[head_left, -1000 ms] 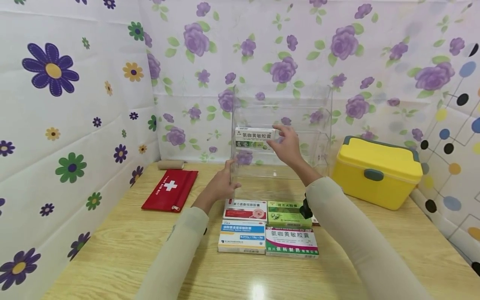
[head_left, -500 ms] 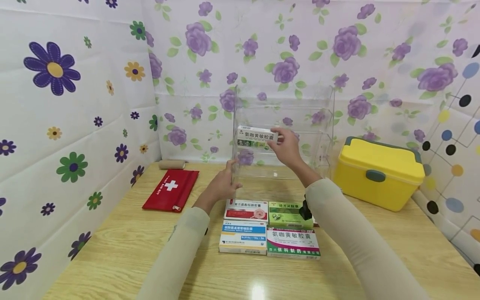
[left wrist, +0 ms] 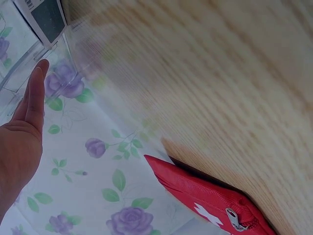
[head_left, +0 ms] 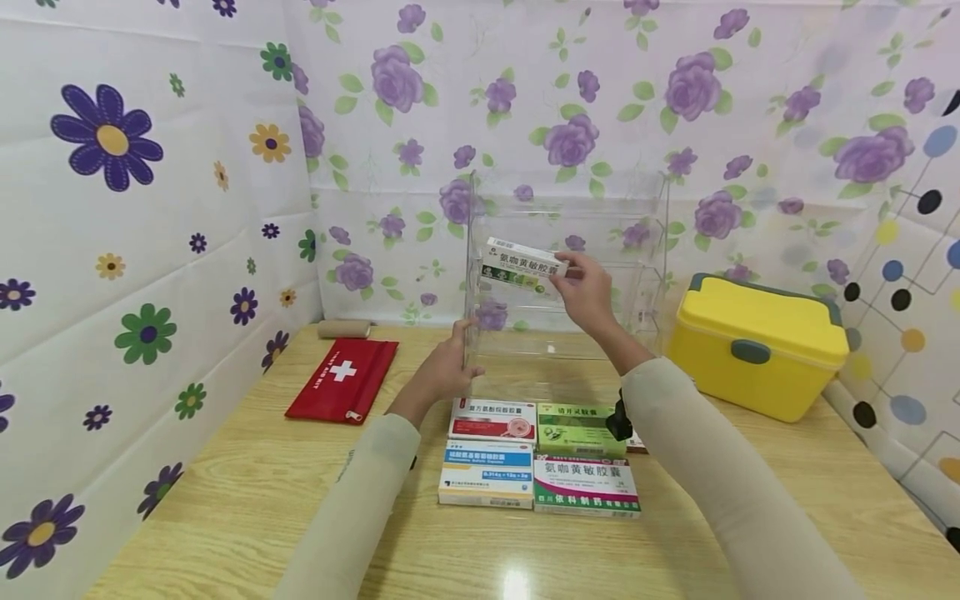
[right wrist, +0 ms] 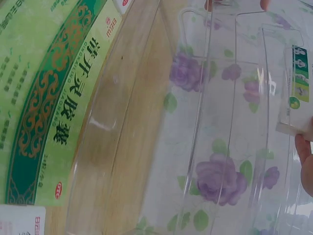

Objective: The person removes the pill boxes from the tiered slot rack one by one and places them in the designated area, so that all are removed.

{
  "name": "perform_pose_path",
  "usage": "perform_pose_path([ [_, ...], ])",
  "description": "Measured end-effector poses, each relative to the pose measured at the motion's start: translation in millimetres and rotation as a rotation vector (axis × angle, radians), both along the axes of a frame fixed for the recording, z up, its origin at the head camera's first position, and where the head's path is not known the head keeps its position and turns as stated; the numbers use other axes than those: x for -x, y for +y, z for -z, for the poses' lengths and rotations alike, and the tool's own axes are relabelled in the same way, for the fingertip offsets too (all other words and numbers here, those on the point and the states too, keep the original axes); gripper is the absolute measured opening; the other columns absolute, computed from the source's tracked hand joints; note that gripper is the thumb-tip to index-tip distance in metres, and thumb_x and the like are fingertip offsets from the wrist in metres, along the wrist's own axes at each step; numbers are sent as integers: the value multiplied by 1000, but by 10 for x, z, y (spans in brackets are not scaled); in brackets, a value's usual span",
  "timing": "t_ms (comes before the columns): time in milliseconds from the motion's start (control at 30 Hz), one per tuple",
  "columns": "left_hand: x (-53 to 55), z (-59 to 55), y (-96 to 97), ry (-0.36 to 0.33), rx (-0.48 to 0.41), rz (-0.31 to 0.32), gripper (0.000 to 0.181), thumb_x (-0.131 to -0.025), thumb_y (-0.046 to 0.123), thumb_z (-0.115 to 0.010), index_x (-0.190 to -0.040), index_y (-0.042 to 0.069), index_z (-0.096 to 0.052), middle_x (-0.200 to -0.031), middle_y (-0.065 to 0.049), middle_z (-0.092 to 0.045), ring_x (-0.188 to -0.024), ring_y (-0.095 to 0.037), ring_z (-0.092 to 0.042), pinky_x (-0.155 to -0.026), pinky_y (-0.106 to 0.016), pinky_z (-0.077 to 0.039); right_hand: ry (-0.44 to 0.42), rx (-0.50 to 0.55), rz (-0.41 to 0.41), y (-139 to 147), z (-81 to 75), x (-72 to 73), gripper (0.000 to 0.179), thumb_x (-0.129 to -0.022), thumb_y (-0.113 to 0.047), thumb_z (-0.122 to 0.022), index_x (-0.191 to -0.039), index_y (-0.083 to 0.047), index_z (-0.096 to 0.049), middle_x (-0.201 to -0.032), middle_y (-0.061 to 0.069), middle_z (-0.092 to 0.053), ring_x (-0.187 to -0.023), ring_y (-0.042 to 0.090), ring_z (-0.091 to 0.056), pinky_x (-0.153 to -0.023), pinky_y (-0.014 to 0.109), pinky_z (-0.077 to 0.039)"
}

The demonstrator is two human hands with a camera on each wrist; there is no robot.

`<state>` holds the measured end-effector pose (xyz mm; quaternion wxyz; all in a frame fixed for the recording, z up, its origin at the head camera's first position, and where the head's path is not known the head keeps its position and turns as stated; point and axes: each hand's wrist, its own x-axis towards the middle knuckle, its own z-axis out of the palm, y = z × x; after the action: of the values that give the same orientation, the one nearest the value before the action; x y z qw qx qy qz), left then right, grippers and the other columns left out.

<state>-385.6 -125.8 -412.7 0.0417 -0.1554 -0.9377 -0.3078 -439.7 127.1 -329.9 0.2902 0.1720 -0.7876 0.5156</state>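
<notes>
My right hand (head_left: 588, 293) pinches the right end of a white and green medicine box (head_left: 517, 265), between thumb and fingers. The box is tilted, its left end higher, in front of the middle tiers of a clear plastic display rack (head_left: 517, 352). My left hand (head_left: 442, 364) rests against the rack's lower left side; its fingers (left wrist: 35, 98) lie straight along that side in the left wrist view. In the right wrist view, the box (right wrist: 299, 78) shows at the right edge with my right fingertips at its end.
In front of the rack lie flat medicine boxes: red-white (head_left: 491, 421), green (head_left: 577, 429), blue-white (head_left: 486, 475) and white-magenta (head_left: 585, 486). A red first aid pouch (head_left: 341, 379) and a brown roll (head_left: 343, 329) lie left. A yellow lidded box (head_left: 757, 346) stands right.
The white and green medicine box has come up and to the right from the rack's tier, turning from level to tilted. My right hand moved with it; my left hand stayed at the rack's side.
</notes>
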Motion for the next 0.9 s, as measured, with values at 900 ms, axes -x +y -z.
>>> perform_pose_path([
  [900, 31, 27, 19, 22, 0, 6, 86, -93, 20, -71, -154, 27, -10, -101, -16, -59, -92, -29, -56, -94, -49, -49, 160, 68, -118, 305, -216, -692, 36, -86, 11, -68, -122, 13, -61, -117, 28, -60, -92, 41, -64, -73, 18, -55],
])
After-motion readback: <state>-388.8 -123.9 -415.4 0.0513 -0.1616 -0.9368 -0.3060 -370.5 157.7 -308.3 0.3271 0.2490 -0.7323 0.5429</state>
